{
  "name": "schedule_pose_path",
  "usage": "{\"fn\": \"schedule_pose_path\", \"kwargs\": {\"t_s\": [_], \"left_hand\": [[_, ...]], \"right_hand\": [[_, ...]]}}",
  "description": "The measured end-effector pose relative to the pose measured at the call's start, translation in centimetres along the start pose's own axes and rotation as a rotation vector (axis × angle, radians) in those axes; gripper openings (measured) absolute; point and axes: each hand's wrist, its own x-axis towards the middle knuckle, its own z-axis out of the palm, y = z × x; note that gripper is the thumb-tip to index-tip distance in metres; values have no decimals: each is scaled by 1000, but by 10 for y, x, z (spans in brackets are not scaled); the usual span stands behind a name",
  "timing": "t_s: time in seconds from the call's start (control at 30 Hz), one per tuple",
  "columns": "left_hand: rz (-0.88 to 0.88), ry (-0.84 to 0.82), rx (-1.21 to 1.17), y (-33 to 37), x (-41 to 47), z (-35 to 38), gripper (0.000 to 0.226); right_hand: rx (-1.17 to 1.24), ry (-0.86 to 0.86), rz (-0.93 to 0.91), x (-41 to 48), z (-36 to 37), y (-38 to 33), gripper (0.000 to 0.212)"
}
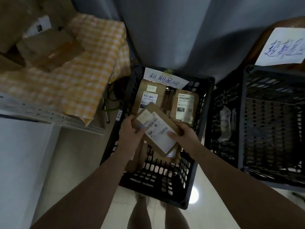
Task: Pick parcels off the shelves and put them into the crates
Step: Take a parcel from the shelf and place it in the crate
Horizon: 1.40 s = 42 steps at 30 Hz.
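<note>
A flat brown parcel with a white shipping label hangs over the middle black crate. My left hand grips its left edge, thumb on the label. My right hand holds its right side, thumb pressed on the label. Inside the crate stand two brown parcels, one at the back left and another at the back right, with more cardboard under the held parcel. A white handwritten sign lies across the crate's far rim.
A second black crate stands to the right, with a handwritten paper sign behind it. On the left a shelf covered with yellow checked cloth carries cardboard boxes. The floor is pale tile.
</note>
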Motion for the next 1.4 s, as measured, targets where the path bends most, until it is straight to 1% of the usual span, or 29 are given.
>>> {"fn": "schedule_pose_path", "kwargs": {"t_s": [0.07, 0.1, 0.2, 0.3, 0.37, 0.43, 0.5, 0.53, 0.57, 0.63, 0.67, 0.7, 0.77, 0.9, 1.07, 1.17, 1.23, 1.3, 1.4], "left_hand": [[95, 1, 45, 4, 29, 3, 70], [143, -15, 106, 7, 41, 5, 70], [269, -148, 277, 7, 68, 10, 67], [319, -271, 339, 1, 87, 8, 72], [407, -305, 524, -9, 98, -1, 74], [493, -301, 728, -18, 111, -8, 73], [546, -291, 804, -23, 124, -13, 62], [616, -236, 863, -24, 131, -14, 57], [634, -202, 925, -24, 138, -15, 55], [647, -191, 987, -21, 143, -20, 55], [694, -139, 1051, -21, 144, -22, 58], [778, -76, 1102, -21, 146, -25, 61], [829, -40, 1183, -23, 151, -28, 63], [836, -30, 1246, -25, 153, -25, 65], [719, -66, 1315, -31, 143, -23, 74], [676, -94, 1317, -17, 137, -24, 69], [677, -72, 1322, -4, 127, -29, 65], [690, -37, 1311, 8, 110, -38, 63], [666, 34, 1256, 22, 71, -55, 61]], "right_hand": [[52, 86, -31, 22, 9, -6, 54], [87, 130, -41, 32, 15, -9, 52], [238, 284, -31, 60, 37, -21, 40], [256, 328, -34, 85, 59, -30, 44], [206, 325, -80, 97, 70, -33, 49], [171, 315, -102, 105, 78, -33, 53], [173, 284, -117, 112, 84, -33, 58], [166, 269, -129, 114, 87, -34, 60], [155, 258, -144, 117, 89, -35, 62], [136, 248, -178, 122, 93, -37, 67], [124, 247, -187, 125, 93, -38, 68], [104, 247, -190, 128, 93, -39, 71], [38, 240, -198, 132, 91, -38, 74], [-145, 155, -206, 133, 78, -31, 78], [-538, 176, -210, 130, 65, -38, 72], [-795, 191, -206, 122, 62, -51, 66], [-979, 192, -254, 110, 61, -61, 63], [-1123, 203, -341, 94, 61, -71, 61], [-1201, 248, -441, 60, 55, -84, 60]]}}
